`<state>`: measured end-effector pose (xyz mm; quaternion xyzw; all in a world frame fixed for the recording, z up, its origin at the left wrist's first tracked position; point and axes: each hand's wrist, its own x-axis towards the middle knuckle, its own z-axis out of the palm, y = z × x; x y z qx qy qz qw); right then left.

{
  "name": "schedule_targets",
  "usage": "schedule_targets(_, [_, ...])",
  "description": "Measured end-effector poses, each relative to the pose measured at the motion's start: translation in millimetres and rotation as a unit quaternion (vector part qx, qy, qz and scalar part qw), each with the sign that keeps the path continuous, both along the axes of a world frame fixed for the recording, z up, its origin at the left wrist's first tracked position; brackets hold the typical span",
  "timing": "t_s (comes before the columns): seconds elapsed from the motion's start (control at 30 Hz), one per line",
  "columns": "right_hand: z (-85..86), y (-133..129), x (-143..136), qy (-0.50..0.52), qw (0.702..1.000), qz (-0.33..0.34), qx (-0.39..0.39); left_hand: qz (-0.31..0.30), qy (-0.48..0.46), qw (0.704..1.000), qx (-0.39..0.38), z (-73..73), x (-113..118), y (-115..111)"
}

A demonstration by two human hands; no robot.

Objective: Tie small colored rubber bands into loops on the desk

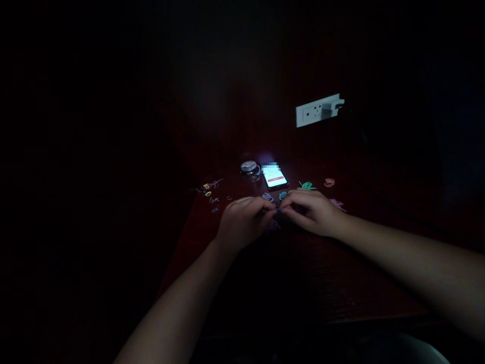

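From beside the desk [364, 273], I observed the left hand [244, 220] and right hand [312, 210] pinching a thin bluish strand [278, 209] between their fingers, nearer than the lit phone [276, 178]. Two-handed strand work appeared underway; the next move called for even tension.

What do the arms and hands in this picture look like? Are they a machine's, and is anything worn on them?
They are a person's. The left hand and right hand are ungloved, and I can make out no ring, watch or bracelet in the dim light. The left forearm and right forearm show no sleeves, cables or markings.
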<state>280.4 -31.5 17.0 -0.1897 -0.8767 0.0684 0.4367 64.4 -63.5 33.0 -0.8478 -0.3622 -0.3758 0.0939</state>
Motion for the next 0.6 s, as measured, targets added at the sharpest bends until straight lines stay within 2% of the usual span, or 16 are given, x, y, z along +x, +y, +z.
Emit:
schedule_targets(0.23, [0.8,-0.6,-0.5,-0.002,1.0,-0.008,-0.002,-0.024,0.001,1.0,-0.011,2.3,-1.4,0.6])
schedule_targets(0.6, [-0.4,-0.7,1.1,0.005,1.0,-0.004,-0.015,-0.024,0.015,1.0,-0.011,1.4,-2.1,1.7])
